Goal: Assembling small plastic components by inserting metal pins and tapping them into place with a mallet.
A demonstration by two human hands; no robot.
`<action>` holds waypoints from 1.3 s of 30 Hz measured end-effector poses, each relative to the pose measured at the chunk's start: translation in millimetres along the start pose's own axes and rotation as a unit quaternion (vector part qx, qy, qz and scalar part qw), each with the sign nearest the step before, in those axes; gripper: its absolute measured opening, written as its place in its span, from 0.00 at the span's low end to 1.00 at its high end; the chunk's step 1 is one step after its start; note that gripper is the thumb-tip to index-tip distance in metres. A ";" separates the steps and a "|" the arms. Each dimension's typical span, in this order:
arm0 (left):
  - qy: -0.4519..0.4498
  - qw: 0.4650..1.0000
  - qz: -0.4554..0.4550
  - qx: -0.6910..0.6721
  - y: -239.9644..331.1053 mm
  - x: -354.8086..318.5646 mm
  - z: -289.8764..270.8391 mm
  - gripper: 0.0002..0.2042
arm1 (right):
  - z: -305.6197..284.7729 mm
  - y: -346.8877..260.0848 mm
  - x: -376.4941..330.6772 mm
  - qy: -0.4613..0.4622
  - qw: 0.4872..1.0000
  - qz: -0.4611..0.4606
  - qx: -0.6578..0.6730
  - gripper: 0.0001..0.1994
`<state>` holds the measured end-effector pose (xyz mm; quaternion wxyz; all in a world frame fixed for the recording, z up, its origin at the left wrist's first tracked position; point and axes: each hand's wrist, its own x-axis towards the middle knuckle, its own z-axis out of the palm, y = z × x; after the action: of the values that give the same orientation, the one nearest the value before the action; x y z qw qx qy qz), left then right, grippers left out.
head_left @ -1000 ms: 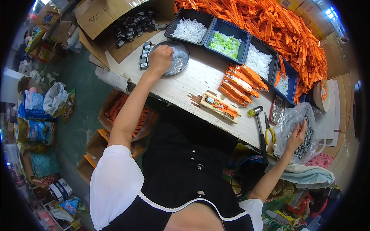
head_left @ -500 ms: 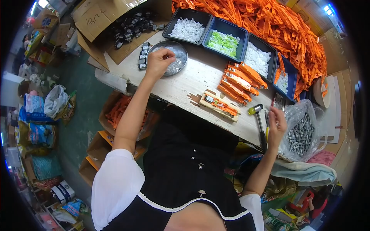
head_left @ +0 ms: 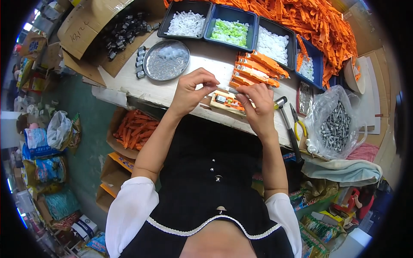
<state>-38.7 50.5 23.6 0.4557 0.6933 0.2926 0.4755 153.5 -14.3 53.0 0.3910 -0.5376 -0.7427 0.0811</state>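
Note:
Both my hands are raised over the front of the table, close together. My left hand (head_left: 192, 92) is closed in a pinch; what sits at its fingertips is too small to make out. My right hand (head_left: 259, 107) pinches a small grey part (head_left: 232, 90) between thumb and fingers, its end pointing at my left hand. Just beneath them lies a cream-coloured holding block (head_left: 214, 103) with an orange plastic piece (head_left: 235, 103) and a small black-and-silver block (head_left: 221, 99) set in it. My right hand partly covers the block. Beyond is a row of orange assemblies (head_left: 257, 71).
A round metal dish (head_left: 160, 69) holds clear small bits. Trays of white (head_left: 186, 23) and green pieces (head_left: 230, 33) line the back, before a heap of orange parts (head_left: 297, 21). A hammer (head_left: 287, 120), pliers (head_left: 297, 118) and a bag of grey parts (head_left: 334, 129) lie right.
My left hand has left the metal dish and come right and nearer. My right hand has moved left from beside the bag, now showing a grey part. The view has shifted.

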 end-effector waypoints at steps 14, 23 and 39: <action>-0.003 0.999 0.030 0.030 2.6 -3.8 12.9 0.06 | 3.0 7.1 -5.1 -0.016 1.000 0.012 -0.019 0.06; -0.025 1.000 0.013 -0.011 -2.0 -13.1 29.0 0.08 | -0.7 19.2 -18.2 -0.104 0.889 0.266 0.357 0.08; -0.064 0.972 0.055 0.221 -15.9 -16.9 47.7 0.12 | -29.8 54.6 -55.4 -0.105 0.882 0.334 0.316 0.10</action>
<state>-0.5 26.1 -3.9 0.2827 0.8207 0.3221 0.3779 220.0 -48.7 16.5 0.4092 -0.5901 -0.4909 0.4933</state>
